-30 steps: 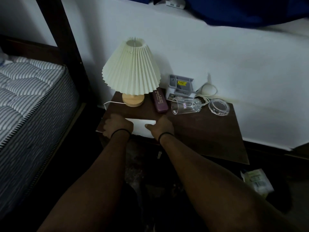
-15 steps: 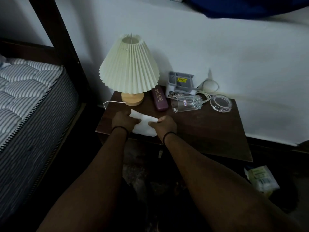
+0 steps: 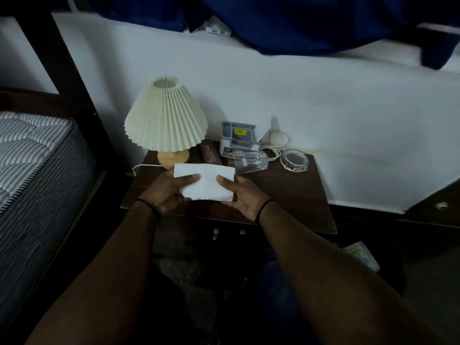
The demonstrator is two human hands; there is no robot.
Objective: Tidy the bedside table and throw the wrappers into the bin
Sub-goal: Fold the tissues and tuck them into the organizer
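Partly, tissue hides both hands' fingers.

Lamp base partly behind tissue

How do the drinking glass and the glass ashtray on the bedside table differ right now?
The drinking glass lies tipped on its side, mouth toward the hands; the glass ashtray sits flat, right way up. The drinking glass is tall and cylindrical, the ashtray low, round and wide. The drinking glass lies just behind the white paper, the ashtray farther right near the white cable. Both are clear glass, each carries a small label, and neither is being touched.
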